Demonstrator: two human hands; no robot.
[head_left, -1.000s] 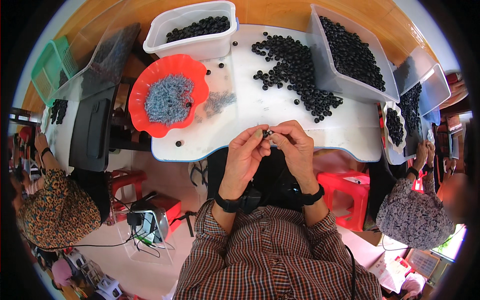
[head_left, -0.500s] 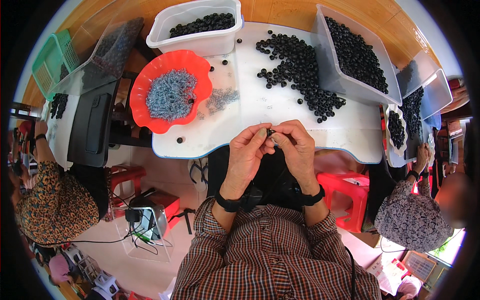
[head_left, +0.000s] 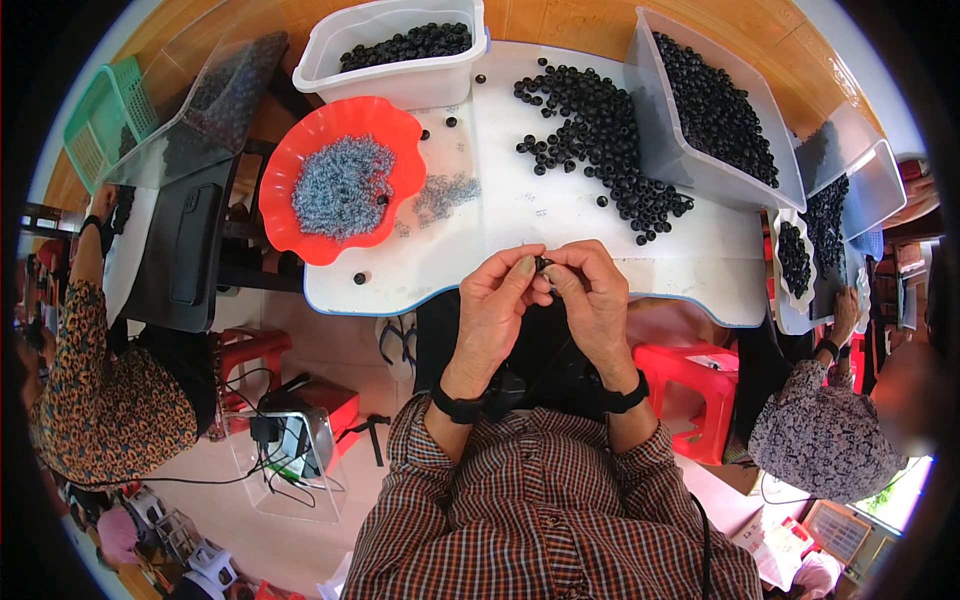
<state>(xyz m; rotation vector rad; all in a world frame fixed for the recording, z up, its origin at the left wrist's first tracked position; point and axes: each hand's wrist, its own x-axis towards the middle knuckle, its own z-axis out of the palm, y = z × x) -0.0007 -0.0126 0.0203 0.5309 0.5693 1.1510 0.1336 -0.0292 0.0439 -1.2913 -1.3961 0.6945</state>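
Red bowl: scalloped [head_left: 280, 165], holding a mound of small clear pieces [head_left: 340, 185]; it sits beyond and to the left of both hands, well apart from them.
Stray bead: a single black bead [head_left: 360, 278] lies just below the bowl, near the blue front edge [head_left: 395, 311] of the surface [head_left: 500, 200].
White tub: at the far side, behind the bowl, with black beads inside [head_left: 405, 48]; its wall [head_left: 400, 92] closes off that side.
Clear scatter: loose clear pieces [head_left: 445, 197] lie flat just right of the bowl.
Left hand: [head_left: 492, 300] fingers drawn in narrow, thumb and forefinger pinching the left side of a small black piece.
Small black piece: [head_left: 543, 264] between the two sets of fingertips, in touch with both, so neither hand is nearer; mostly covered, its long axis cannot be told.
Right hand: [head_left: 590, 300] fingers narrow too, pinching from the right.
Open room: a bare stretch of surface lies straight beyond the fingertips, between scatter and heap.
Bead heap: black beads [head_left: 600, 130] spread beyond the right hand, near it but apart.
Translucent bin: its tall wall [head_left: 700, 172] bounds the heap on the right.
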